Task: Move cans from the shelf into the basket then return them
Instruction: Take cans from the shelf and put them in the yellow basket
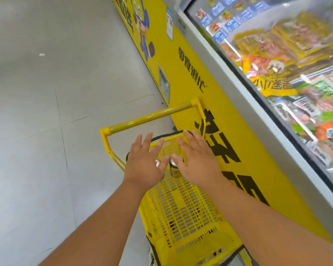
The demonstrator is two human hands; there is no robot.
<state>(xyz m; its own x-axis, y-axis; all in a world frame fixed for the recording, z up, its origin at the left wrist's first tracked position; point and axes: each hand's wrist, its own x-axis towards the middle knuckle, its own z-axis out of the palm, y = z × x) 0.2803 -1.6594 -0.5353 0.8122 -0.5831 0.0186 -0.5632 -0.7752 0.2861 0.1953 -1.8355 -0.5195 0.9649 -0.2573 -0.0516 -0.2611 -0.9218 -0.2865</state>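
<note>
Head view is showing a yellow freezer cabinet [229, 104] running along the right, with the yellow basket [181, 208] standing on the grey floor [37, 131] beside it. The left hand [144, 162] and right hand [196, 160] are hovering over the basket, fingers spread wide, gripping nothing. Two cans [174, 164] are standing upright inside, between the hands.

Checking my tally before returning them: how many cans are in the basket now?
2 visible. One can shows beside the left hand; the other can stands next to it, under the right hand. Both hands cover much of the basket, so more may be hidden.
</note>
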